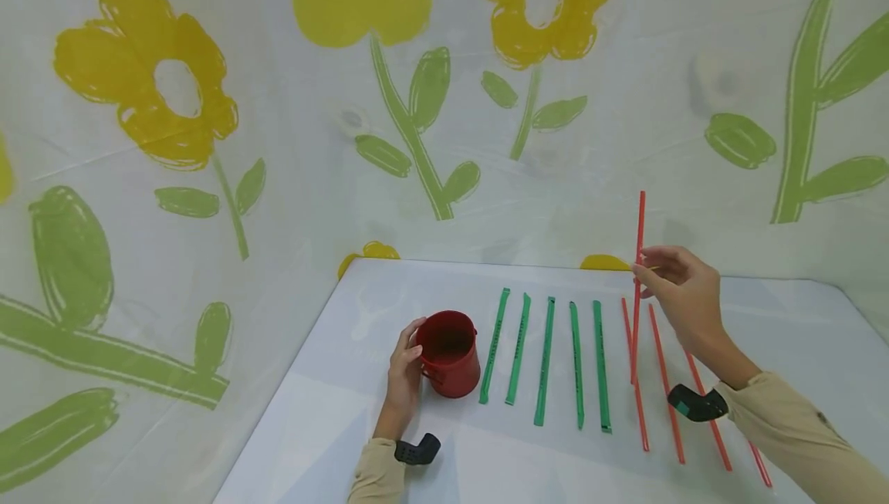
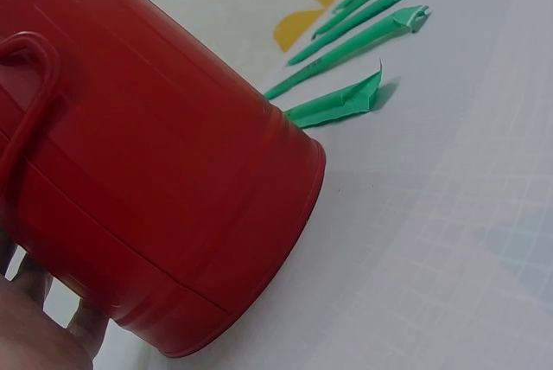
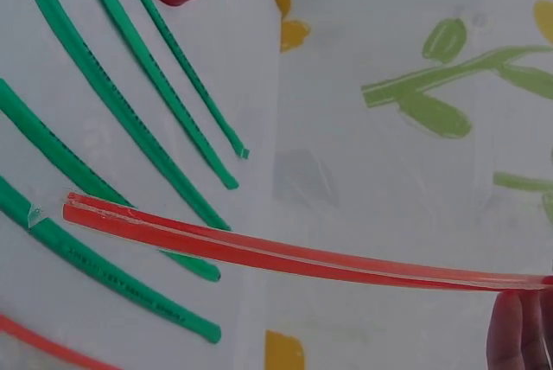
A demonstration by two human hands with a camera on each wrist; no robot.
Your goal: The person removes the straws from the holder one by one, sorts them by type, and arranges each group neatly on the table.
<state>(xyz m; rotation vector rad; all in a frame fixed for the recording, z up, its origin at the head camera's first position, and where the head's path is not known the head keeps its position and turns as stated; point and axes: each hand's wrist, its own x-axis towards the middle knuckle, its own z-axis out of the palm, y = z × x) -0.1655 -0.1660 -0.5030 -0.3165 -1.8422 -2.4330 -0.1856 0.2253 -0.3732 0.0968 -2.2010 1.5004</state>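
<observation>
A white table [image 1: 486, 473] is set against a cloth backdrop printed with yellow flowers [image 1: 174, 87]. At near left, a red metal bucket [image 1: 450, 353] is gripped by the left hand [image 1: 404, 380], fingers curled round its side. Green wrapped straws [image 1: 545, 357] and red straws [image 1: 670, 388] lie in rows to its right. Farther right, one thin red wrapped straw [image 1: 637, 288] is held upright above the table, pinched by the right hand [image 1: 684, 292].

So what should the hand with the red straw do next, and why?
Probably carry the red straw leftward over the red bucket and lower it in. The right hand pinches it upright, lifted off the white table, while the left hand holds the bucket, which stands open and looks empty. Five green straws lie between them.
</observation>
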